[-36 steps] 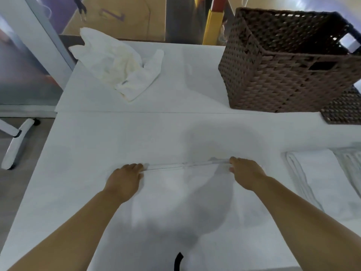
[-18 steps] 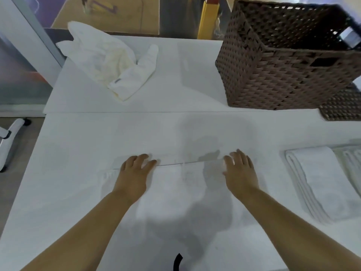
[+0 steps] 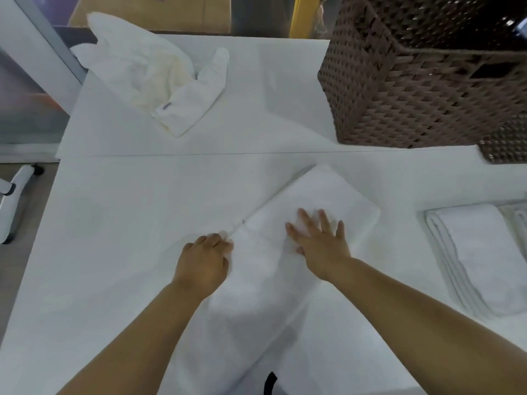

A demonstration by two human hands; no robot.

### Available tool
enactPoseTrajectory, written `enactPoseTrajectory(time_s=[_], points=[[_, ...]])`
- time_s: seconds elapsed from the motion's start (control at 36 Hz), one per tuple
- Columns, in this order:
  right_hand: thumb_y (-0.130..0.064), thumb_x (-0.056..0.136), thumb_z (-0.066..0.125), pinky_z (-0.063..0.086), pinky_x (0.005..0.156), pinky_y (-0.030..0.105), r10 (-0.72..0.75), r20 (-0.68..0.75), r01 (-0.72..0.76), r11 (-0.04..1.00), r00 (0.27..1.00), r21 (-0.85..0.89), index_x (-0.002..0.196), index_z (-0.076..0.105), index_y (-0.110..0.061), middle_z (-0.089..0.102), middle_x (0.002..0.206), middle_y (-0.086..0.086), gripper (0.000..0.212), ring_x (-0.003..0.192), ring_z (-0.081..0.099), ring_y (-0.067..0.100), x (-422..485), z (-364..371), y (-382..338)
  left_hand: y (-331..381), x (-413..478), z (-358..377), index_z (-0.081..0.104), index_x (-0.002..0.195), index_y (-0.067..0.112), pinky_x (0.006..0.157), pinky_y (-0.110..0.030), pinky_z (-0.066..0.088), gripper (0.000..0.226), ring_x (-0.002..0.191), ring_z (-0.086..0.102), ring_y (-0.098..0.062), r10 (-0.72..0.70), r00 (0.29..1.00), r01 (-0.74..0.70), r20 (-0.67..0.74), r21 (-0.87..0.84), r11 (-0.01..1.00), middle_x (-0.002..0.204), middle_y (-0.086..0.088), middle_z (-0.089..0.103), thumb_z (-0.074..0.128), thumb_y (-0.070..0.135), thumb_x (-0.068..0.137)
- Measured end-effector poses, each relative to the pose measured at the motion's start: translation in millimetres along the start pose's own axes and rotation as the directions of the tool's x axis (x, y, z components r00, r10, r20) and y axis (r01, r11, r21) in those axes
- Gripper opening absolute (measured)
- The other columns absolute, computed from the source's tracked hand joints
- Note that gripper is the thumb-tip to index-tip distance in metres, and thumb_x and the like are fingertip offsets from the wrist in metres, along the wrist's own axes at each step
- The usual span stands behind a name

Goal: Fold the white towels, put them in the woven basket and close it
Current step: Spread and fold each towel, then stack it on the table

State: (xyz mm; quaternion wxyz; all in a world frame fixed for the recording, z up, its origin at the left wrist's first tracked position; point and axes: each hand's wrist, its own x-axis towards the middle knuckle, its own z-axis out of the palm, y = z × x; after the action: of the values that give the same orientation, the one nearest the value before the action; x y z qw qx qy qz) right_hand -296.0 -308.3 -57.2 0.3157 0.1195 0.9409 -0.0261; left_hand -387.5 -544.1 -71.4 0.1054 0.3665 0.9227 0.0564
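A white towel (image 3: 322, 192) lies folded and turned diagonally on the white table (image 3: 119, 223) in front of me. My right hand (image 3: 319, 240) presses flat on it with spread fingers. My left hand (image 3: 204, 260) curls its fingers round the towel's left edge. The brown woven basket (image 3: 413, 89) stands open at the back right. A crumpled white towel (image 3: 148, 72) lies at the back left. A folded white towel (image 3: 479, 258) rests at the right edge.
The basket's woven lid (image 3: 507, 143) lies flat on the table just right of the basket. A second folded towel (image 3: 517, 220) peeks in at the far right. A chair base (image 3: 14, 195) stands on the floor to the left.
The towel has swung from lying straight across to a diagonal, its far corner now pointing toward the basket. My left hand went from flat to gripping the edge; my right hand moved onto the towel.
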Motion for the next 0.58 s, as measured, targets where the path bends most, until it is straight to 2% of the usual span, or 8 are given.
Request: enactPoseTrajectory(time_s=[0.06, 0.14, 0.19, 0.28, 0.39, 0.44, 0.5, 0.58], points=[[-0.021, 0.103, 0.026, -0.007, 0.112, 0.062, 0.021, -0.031, -0.022, 1.000, 0.999, -0.009, 0.145, -0.009, -0.049, -0.031, 0.154, -0.006, 0.062, 0.140, -0.028, 0.035, 15, -10, 0, 2, 0, -3, 0.074, 0.088, 0.012, 0.053, -0.032, 0.047, 0.019, 0.065, 0.064, -0.024, -0.038, 0.997, 0.039, 0.061, -0.011, 0.999, 0.084, -0.004, 0.068, 0.063, 0.009, 0.072], [-0.012, 0.099, 0.031, -0.006, 0.112, 0.063, 0.031, -0.062, -0.034, 0.998, 0.998, -0.052, 0.143, -0.009, -0.054, -0.030, 0.154, -0.004, 0.072, 0.141, -0.026, 0.037, 30, -22, -1, 10, 0, -3, 0.067, 0.108, 0.010, 0.076, -0.034, 0.045, 0.028, 0.095, 0.061, -0.024, -0.064, 0.987, 0.076, 0.147, -0.072, 0.995, 0.107, -0.004, 0.064, 0.048, 0.015, 0.088], [-0.008, 0.096, 0.035, -0.004, 0.114, 0.060, 0.029, -0.083, -0.035, 0.997, 0.996, -0.071, 0.144, -0.006, -0.053, -0.027, 0.156, -0.002, 0.078, 0.142, -0.023, 0.037, 33, -28, -3, 18, 1, -5, 0.065, 0.112, 0.013, 0.084, -0.031, 0.045, 0.031, 0.102, 0.059, -0.021, -0.053, 0.981, 0.079, 0.186, -0.130, 0.988, 0.115, -0.001, 0.061, 0.043, 0.018, 0.091], [-0.006, 0.094, 0.040, 0.002, 0.117, 0.052, 0.035, -0.134, -0.037, 0.999, 0.990, -0.012, 0.147, 0.005, -0.048, -0.017, 0.158, -0.001, 0.076, 0.144, -0.016, 0.033, 29, -29, -1, 28, 3, -6, 0.066, 0.103, 0.023, 0.081, -0.028, 0.047, 0.026, 0.094, 0.061, -0.018, -0.048, 0.965, 0.100, 0.258, -0.192, 0.976, 0.109, 0.006, 0.062, 0.042, 0.024, 0.092], [-0.025, 0.100, 0.039, 0.014, 0.116, 0.040, 0.105, -0.240, -0.066, 0.984, 0.965, 0.165, 0.146, 0.026, -0.035, 0.004, 0.159, 0.001, 0.049, 0.146, 0.001, 0.026, 7, -13, 13, 34, 7, -4, 0.052, 0.083, 0.023, 0.066, -0.029, 0.049, 0.016, 0.077, 0.060, -0.016, -0.122, 0.955, 0.200, 0.271, -0.282, 0.939, 0.089, 0.006, 0.060, 0.040, 0.027, 0.093], [-0.033, 0.099, 0.042, 0.023, 0.111, 0.037, 0.141, -0.286, -0.088, 0.978, 0.948, 0.190, 0.144, 0.029, -0.027, 0.015, 0.155, 0.002, 0.047, 0.142, 0.014, 0.025, -9, 0, 21, 36, 10, -3, 0.048, 0.086, 0.021, 0.065, -0.029, 0.047, 0.014, 0.075, 0.058, -0.016, -0.212, 0.949, 0.290, 0.234, -0.373, 0.881, 0.086, 0.004, 0.058, 0.043, 0.031, 0.093], [-0.036, 0.097, 0.046, 0.033, 0.105, 0.037, 0.211, -0.269, -0.133, 0.951, 0.940, 0.280, 0.142, 0.029, -0.021, 0.026, 0.149, 0.002, 0.051, 0.135, 0.028, 0.025, -24, 14, 26, 40, 15, -2, 0.047, 0.096, 0.018, 0.068, -0.029, 0.046, 0.023, 0.079, 0.059, -0.016, -0.308, 0.925, 0.379, 0.224, -0.456, 0.806, 0.088, 0.004, 0.059, 0.049, 0.041, 0.092], [-0.038, 0.094, 0.053, 0.043, 0.095, 0.039, 0.371, -0.122, -0.247, 0.795, 0.921, 0.553, 0.141, 0.029, -0.016, 0.039, 0.137, 0.007, 0.058, 0.124, 0.041, 0.027, -38, 29, 28, 52, 21, -1, 0.046, 0.109, 0.015, 0.070, -0.027, 0.043, 0.036, 0.087, 0.059, -0.019, -0.395, 0.877, 0.480, 0.273, -0.506, 0.716, 0.090, 0.004, 0.058, 0.056, 0.044, 0.089]])
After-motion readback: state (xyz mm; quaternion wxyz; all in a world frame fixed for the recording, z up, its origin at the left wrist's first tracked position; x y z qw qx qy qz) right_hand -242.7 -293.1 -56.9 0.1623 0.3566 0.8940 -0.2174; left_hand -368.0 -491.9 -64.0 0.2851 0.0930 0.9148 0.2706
